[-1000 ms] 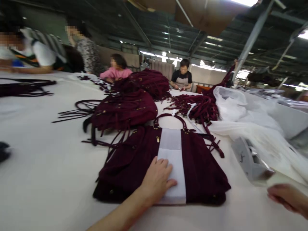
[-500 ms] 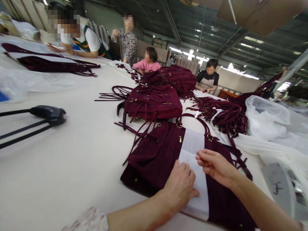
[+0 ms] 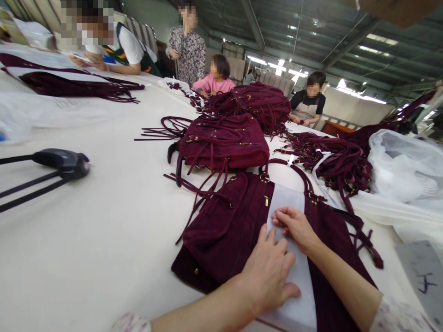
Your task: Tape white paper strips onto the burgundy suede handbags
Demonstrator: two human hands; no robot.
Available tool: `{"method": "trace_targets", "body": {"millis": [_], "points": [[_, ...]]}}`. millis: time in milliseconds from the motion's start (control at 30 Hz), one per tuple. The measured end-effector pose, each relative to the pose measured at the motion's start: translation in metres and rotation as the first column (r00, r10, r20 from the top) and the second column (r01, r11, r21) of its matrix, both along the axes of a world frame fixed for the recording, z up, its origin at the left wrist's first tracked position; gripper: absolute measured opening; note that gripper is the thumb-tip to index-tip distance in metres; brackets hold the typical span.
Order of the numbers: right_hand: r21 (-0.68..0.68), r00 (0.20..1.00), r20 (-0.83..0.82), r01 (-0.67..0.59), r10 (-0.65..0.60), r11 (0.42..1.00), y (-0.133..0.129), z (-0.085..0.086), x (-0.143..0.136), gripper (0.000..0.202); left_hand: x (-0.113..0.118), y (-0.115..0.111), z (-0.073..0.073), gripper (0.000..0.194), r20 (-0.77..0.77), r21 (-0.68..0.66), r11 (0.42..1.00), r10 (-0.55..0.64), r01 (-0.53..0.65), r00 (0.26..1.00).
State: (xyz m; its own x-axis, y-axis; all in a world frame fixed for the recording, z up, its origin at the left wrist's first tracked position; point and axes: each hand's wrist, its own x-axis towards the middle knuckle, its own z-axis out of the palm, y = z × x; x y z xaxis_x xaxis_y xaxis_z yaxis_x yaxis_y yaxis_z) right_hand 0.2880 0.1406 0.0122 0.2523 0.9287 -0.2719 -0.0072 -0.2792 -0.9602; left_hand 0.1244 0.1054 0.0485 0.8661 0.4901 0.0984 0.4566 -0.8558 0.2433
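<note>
A burgundy handbag (image 3: 221, 230) lies on the table in front of me, with a white paper-like sheet (image 3: 288, 196) running down its middle. My left hand (image 3: 270, 265) rests over the bag and the sheet, fingers apart and thumb out to the right. Above the upper part of the sheet, my right hand (image 3: 294, 226) has thumb and fingertips pinched together. Whatever is between those fingertips, if anything, is too small to make out. The bag's handle (image 3: 301, 173) arches up behind the sheet.
Beyond lies another burgundy bag (image 3: 224, 140), then a heap of bags (image 3: 259, 103). Burgundy straps (image 3: 332, 159) and a clear plastic bag (image 3: 401, 161) are at right. A black device with rods (image 3: 64, 163) sits at left. Several people stand or lean around the table.
My right hand has moved left over the sheet, closer to my left hand, still pinched. The fingers of my left hand have spread wider. The camera view has shifted slightly.
</note>
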Motion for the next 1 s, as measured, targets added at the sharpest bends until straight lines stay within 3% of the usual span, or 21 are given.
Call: {"method": "trace_targets", "body": {"millis": [267, 767, 1000], "points": [[0.029, 0.998, 0.063, -0.004, 0.003, 1.000, 0.002, 0.002, -0.004, 0.029, -0.002, -0.001, -0.005, 0.054, 0.005, -0.041, 0.999, -0.008, 0.008, 1.000], [0.057, 0.994, 0.099, -0.046, 0.041, 0.997, 0.007, -0.004, -0.001, 0.033, -0.004, 0.005, -0.003, 0.054, 0.069, 0.044, 0.999, -0.030, 0.027, 0.997], [0.093, 0.979, 0.189, -0.093, 0.074, 0.991, 0.011, -0.006, 0.001, 0.030, -0.003, 0.006, -0.008, 0.055, 0.050, -0.008, 0.999, -0.035, 0.035, 0.998]]}}
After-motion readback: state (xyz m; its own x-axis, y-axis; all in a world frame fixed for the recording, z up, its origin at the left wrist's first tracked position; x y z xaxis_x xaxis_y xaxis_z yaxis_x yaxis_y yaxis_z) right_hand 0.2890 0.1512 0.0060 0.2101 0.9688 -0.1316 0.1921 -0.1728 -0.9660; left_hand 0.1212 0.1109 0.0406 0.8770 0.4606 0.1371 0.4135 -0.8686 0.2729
